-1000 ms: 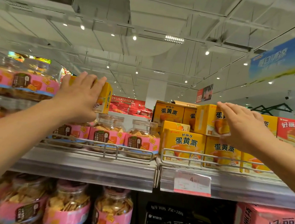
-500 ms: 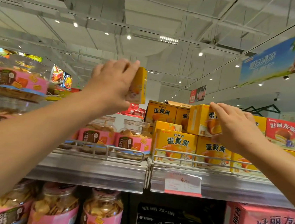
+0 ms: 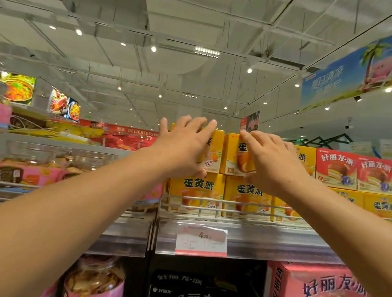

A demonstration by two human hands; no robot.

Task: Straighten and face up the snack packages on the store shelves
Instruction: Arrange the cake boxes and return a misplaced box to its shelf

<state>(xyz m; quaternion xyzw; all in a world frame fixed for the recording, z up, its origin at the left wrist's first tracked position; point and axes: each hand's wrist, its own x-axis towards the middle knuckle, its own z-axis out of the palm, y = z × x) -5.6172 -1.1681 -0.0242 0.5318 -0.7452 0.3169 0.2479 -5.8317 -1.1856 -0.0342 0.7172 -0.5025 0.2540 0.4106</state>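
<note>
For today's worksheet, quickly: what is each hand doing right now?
Left hand: grips a top-row yellow box.
Right hand: open, fingers flat on the neighbouring yellow box.

Yellow snack boxes (image 3: 196, 192) stand upright, faces forward, stacked two rows high on the shelf (image 3: 252, 242); red boxes (image 3: 336, 169) beside them.

1. White paper price tag with red lower band (image 3: 201, 240), clipped on the clear plastic front strip of the metal shelf edge (image 3: 276, 245).
2. Long blue hanging banner with palm tree and pink cartoon figure (image 3: 370, 68), up at the right.
3. Two lit food-picture screens (image 3: 42, 96), far left.
4. Red "DELICATESSEN" sign band (image 3: 128, 130), behind.
5. White ceiling with small round spotlights (image 3: 157, 9).
</note>
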